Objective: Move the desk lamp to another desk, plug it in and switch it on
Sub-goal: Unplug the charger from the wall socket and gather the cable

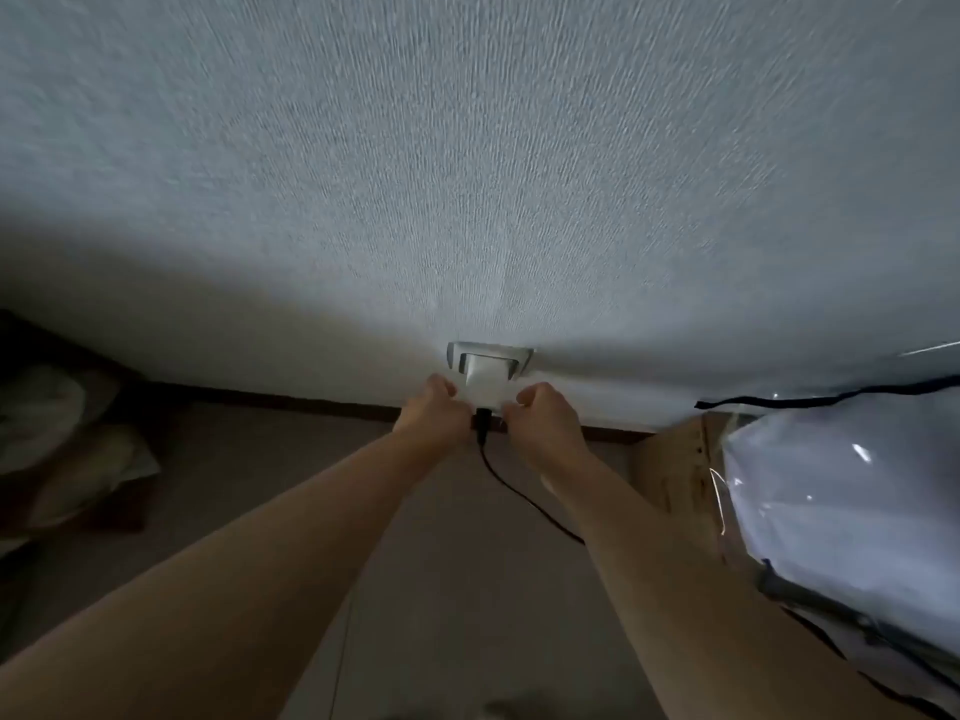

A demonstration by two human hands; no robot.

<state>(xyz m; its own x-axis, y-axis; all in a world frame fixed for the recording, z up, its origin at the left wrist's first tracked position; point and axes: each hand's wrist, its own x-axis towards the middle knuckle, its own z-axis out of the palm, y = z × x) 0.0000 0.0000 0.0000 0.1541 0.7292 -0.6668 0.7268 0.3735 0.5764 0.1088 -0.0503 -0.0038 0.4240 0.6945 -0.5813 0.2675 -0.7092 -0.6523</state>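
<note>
Where the view begins, at its lower edge, two bare forearms reach forward and converge toward 12 o'clock of centre, low against a textured wall (467, 174). Between them a thin black cord (511, 488) trails back across the floor (270, 459) toward 4 o'clock and passes behind the right forearm; it looks limp and light, so it should follow wherever the plug end is led, and pulling on it would strain the joint. Farther on, the left hand (434, 407) and the right hand (543, 415) are both curled, fingers folded narrow around the lower part of a white plug adapter (485, 379), with the black connector (482, 420) showing in the gap between them; which fingers actually bear on it cannot be told. The adapter sits at a wall socket (488, 356), though whether it is fully seated is not visible. Being a small rigid block, it is best gripped by its flat sides and pushed or pulled square to the plate. At 3 o'clock lies something wrapped in clear plastic (841, 491) beside a cardboard box (670, 470); at 9 o'clock a dim bundle (57, 433). The lamp itself is out of view.
</note>
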